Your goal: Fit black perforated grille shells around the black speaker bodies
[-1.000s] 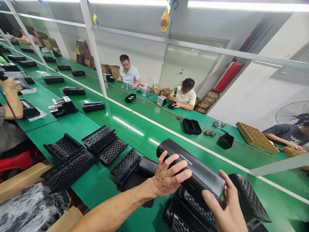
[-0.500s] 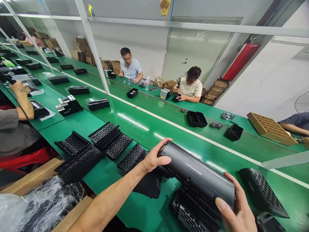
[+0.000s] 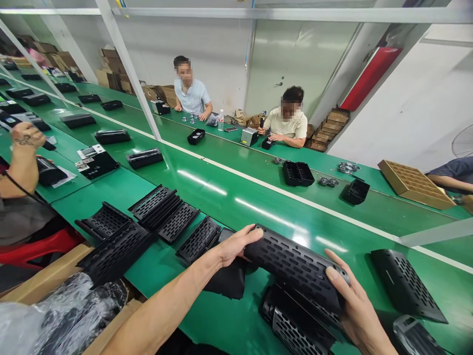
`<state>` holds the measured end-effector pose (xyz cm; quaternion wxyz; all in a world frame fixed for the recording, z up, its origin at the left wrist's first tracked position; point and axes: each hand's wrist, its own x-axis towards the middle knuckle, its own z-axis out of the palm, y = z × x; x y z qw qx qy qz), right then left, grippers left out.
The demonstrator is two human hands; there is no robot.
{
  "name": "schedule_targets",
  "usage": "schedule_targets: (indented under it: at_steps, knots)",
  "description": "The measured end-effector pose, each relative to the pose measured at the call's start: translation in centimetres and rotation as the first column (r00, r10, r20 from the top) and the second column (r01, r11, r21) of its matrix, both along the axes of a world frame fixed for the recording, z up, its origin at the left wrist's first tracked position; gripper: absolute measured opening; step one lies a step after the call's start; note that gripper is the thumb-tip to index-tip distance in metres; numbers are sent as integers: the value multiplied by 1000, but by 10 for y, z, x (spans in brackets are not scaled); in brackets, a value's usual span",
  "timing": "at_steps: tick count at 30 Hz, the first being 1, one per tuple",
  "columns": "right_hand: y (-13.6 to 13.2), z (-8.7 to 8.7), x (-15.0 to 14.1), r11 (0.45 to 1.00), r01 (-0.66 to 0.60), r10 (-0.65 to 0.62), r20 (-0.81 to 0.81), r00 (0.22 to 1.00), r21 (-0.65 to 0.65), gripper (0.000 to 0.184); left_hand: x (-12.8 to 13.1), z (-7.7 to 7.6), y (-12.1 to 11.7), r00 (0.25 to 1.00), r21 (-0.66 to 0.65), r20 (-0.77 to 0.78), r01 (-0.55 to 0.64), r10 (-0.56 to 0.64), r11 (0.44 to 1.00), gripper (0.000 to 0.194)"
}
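From here I see the left grip point(image 3: 240, 245) pinching one end of the black case point(image 3: 291, 264), right grip point(image 3: 354, 293) the other, up over the green counter point(image 3: 107, 187). Its holey side looks whole (can't see inside, tho). Other holey shells point(image 3: 114, 252) lie loose nearby, so prob. lots more to do.

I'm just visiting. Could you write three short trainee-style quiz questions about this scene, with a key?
1. True or false: the left hand and right hand both hold the long black plastic-looking casing.
2. What openings mark its upward face? A: square holes. B: elongated slots. C: star shapes.
3. Fill in: the clear plastic bottle with a red-and-white label stands on a ___ tabletop.

Key: 1 true; 2 B; 3 green.
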<state>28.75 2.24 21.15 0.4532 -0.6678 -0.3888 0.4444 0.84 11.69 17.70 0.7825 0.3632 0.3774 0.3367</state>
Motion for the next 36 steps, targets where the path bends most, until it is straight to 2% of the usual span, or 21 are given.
schedule_targets:
  at_steps: [3, 6, 10, 12, 14, 16, 19, 21, 23, 25, 26, 28, 29, 30, 31, 33, 36]
  knots:
    - [8, 1, -2, 991, 55, -79, -212, 974, -118, 85, 7, -9, 4, 987, 80, 98, -134, 126, 988, 62]
    - [16, 2, 0, 983, 59, -99, -232, 968, -173, 86, 18, -18, 10, 978, 52, 69, -201, 197, 978, 57]
    - [22, -1, 11, 981, -33, -17, -252, 968, -191, 91, 21, -21, 17, 981, -94, -100, -177, 168, 980, 63]
    - [24, -5, 17, 983, -57, 16, -227, 974, -174, 91, 19, -21, 19, 992, -109, -53, -116, 111, 987, 72]
    - [27, -10, 22, 985, -61, 28, -203, 979, -160, 86, 16, -23, 21, 995, -38, 45, -82, 84, 996, 84]
    - [32, -17, 27, 985, -80, 48, -205, 978, -152, 80, 17, -28, 28, 993, 43, 77, -92, 89, 995, 86]
    - [48, -30, 40, 969, -151, 103, -237, 966, -195, 76, 24, -39, 47, 996, 104, 22, -93, 91, 990, 86]
    - [66, -40, 49, 952, -190, 117, -285, 951, -241, 71, 30, -45, 64, 994, 139, -42, -94, 101, 986, 95]
    - [87, -53, 58, 953, -169, 78, -338, 938, -250, 62, 35, -49, 76, 978, 194, -146, -119, 149, 974, 105]
    - [110, -69, 66, 968, -90, -1, -365, 931, -234, 56, 36, -52, 76, 922, 303, -280, -181, 269, 936, 107]
    - [120, -79, 69, 973, -44, -44, -366, 930, -229, 55, 33, -55, 69, 873, 371, -342, -214, 347, 904, 99]
    - [138, -99, 74, 969, 34, -121, -353, 928, -245, 53, 24, -64, 41, 764, 482, -452, -225, 460, 847, 64]
    - [145, -110, 77, 963, 69, -159, -342, 926, -260, 51, 17, -72, 21, 717, 498, -517, -192, 468, 845, 44]
    - [150, -120, 79, 955, 103, -196, -330, 924, -277, 48, 10, -81, -2, 680, 466, -613, -102, 404, 879, 35]
    - [154, -130, 82, 945, 138, -233, -315, 920, -295, 45, 4, -92, -25, 615, 392, -728, 11, 303, 920, 35]
    - [158, -146, 85, 922, 198, -298, -286, 911, -331, 42, -6, -117, -66, 384, 162, -921, 214, 70, 963, 39]
    - [161, -160, 91, 889, 265, -361, -214, 908, -374, 39, -8, -151, -102, 231, 32, -973, 244, -26, 969, 33]
